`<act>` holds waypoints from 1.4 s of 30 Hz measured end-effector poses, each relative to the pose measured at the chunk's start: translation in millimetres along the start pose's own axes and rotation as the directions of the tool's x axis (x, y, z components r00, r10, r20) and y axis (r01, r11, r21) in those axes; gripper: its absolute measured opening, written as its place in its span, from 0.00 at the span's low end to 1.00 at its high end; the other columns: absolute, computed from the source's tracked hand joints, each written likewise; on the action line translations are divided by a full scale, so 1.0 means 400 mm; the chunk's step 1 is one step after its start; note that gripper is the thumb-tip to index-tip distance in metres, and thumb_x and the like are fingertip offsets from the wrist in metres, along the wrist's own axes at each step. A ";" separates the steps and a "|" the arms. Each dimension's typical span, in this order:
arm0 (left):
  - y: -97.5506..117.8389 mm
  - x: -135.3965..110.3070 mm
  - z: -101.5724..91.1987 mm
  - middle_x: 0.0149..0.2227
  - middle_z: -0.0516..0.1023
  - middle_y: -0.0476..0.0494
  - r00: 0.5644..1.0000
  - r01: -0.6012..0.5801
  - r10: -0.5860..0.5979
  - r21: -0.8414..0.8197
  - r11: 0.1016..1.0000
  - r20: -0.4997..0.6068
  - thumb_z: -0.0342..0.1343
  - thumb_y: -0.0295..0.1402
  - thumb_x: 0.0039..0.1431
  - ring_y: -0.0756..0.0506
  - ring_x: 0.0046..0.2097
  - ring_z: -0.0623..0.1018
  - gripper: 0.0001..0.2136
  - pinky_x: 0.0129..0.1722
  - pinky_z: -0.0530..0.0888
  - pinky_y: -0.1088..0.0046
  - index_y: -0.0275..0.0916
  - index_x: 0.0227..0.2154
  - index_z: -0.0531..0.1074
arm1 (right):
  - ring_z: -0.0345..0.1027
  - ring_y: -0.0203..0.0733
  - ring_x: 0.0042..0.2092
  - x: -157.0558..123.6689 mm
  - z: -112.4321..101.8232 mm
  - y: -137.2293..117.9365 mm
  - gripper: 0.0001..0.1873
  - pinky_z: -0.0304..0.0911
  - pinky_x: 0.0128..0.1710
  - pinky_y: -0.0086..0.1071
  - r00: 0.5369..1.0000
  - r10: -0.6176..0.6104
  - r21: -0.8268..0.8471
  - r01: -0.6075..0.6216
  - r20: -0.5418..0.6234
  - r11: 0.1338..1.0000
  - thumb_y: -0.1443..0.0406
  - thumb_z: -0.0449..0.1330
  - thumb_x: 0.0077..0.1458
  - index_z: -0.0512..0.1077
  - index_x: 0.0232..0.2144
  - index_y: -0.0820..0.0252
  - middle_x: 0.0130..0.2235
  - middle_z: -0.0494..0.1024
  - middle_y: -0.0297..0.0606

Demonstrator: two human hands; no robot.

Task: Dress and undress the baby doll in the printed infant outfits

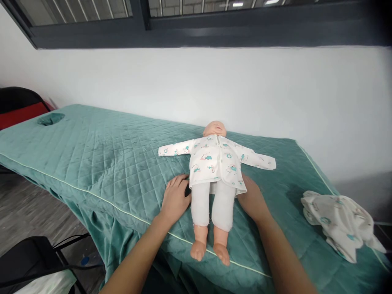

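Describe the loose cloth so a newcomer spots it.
Find the long green quilted bed along the white wall. Near its right end lies a crumpled white cloth with teal print. Unlike the similarly printed white jacket on the pinkish baby doll, it's bunched up.

On my feed the doll's head [215, 128] looks like smooth plastic with a soft sheen, and its legs [200, 203] like matt white cloth. I read the jacket [219, 161] as thin, matt printed cloth, likewise the crumpled cloth [339, 222] at right. Quilted, velvety fabric with a faint lustre covers the bed [122, 157]; the far wall [183, 85] looks smooth and matt, the floor [21, 196] at left wood-grained
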State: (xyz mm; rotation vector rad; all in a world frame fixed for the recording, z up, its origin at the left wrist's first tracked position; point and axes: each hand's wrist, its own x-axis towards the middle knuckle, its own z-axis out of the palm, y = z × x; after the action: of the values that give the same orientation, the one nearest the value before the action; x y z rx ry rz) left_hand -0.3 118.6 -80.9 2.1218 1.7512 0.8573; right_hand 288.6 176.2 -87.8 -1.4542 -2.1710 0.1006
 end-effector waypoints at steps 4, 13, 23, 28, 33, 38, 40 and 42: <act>-0.003 0.000 -0.002 0.59 0.74 0.41 1.000 -0.014 0.013 0.013 1.000 0.013 0.58 0.30 0.61 0.38 0.60 0.71 0.10 0.61 0.66 0.55 0.41 0.46 0.74 | 0.70 0.54 0.57 -0.047 -0.037 -0.071 0.22 0.64 0.58 0.49 0.993 0.117 0.129 -0.115 -0.005 0.985 0.64 0.50 0.61 0.69 0.56 0.58 0.56 0.77 0.47; 0.001 0.007 -0.003 0.58 0.74 0.44 0.998 -0.041 0.040 0.028 0.999 0.043 0.57 0.29 0.61 0.39 0.60 0.71 0.13 0.61 0.64 0.54 0.45 0.48 0.76 | 0.72 0.51 0.45 -0.080 -0.036 -0.156 0.08 0.66 0.44 0.41 0.953 0.304 0.119 -0.302 -0.006 0.946 0.61 0.54 0.58 0.68 0.39 0.56 0.44 0.77 0.44; -0.003 0.000 0.003 0.56 0.77 0.44 0.998 -0.070 0.070 0.028 0.997 0.008 0.54 0.30 0.64 0.39 0.57 0.73 0.12 0.59 0.66 0.55 0.44 0.48 0.77 | 0.69 0.46 0.35 -0.062 -0.033 -0.163 0.14 0.59 0.35 0.35 0.897 0.439 0.292 -0.408 -0.047 0.865 0.54 0.50 0.64 0.68 0.37 0.56 0.34 0.76 0.37; -0.001 -0.012 -0.001 0.53 0.79 0.43 0.998 -0.041 0.040 -0.016 0.999 -0.050 0.52 0.29 0.63 0.40 0.55 0.75 0.08 0.56 0.69 0.56 0.42 0.40 0.77 | 0.69 0.45 0.37 -0.076 -0.035 -0.158 0.18 0.62 0.40 0.36 0.880 0.448 0.460 -0.337 -0.157 0.822 0.53 0.49 0.66 0.72 0.40 0.58 0.35 0.77 0.38; -0.005 -0.018 -0.002 0.49 0.80 0.44 0.989 0.030 -0.039 -0.062 0.998 -0.142 0.53 0.29 0.62 0.40 0.53 0.76 0.06 0.55 0.71 0.57 0.41 0.32 0.74 | 0.68 0.42 0.34 -0.100 -0.046 -0.157 0.16 0.61 0.37 0.34 0.871 0.442 0.510 -0.286 -0.213 0.811 0.54 0.52 0.66 0.73 0.35 0.58 0.32 0.76 0.35; -0.004 -0.022 0.000 0.48 0.80 0.43 0.971 0.112 -0.113 -0.017 0.994 -0.209 0.53 0.30 0.62 0.38 0.54 0.75 0.07 0.55 0.70 0.53 0.41 0.27 0.71 | 0.68 0.42 0.35 -0.105 -0.050 -0.159 0.16 0.63 0.38 0.34 0.847 0.465 0.479 -0.307 -0.256 0.823 0.55 0.53 0.64 0.74 0.35 0.59 0.33 0.77 0.37; 0.002 -0.022 -0.003 0.50 0.80 0.44 0.982 0.097 -0.091 0.028 0.995 -0.167 0.53 0.30 0.62 0.38 0.55 0.74 0.07 0.55 0.69 0.52 0.41 0.28 0.72 | 0.70 0.42 0.36 -0.098 -0.047 -0.160 0.16 0.64 0.38 0.34 0.829 0.514 0.488 -0.361 -0.222 0.794 0.53 0.56 0.62 0.74 0.39 0.59 0.36 0.78 0.39; 0.007 -0.022 -0.007 0.52 0.79 0.44 0.992 0.055 -0.048 0.055 0.997 -0.114 0.53 0.29 0.61 0.38 0.55 0.74 0.06 0.55 0.68 0.52 0.41 0.29 0.72 | 0.71 0.43 0.35 -0.090 -0.043 -0.160 0.19 0.65 0.37 0.35 0.826 0.547 0.456 -0.440 -0.132 0.774 0.52 0.59 0.58 0.73 0.45 0.59 0.39 0.80 0.40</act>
State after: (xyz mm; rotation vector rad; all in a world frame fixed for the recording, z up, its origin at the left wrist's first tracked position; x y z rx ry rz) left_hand -0.7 109.0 -79.6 2.0918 1.9000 0.9406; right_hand 253.1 113.7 -64.9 -1.6423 -1.3963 0.4949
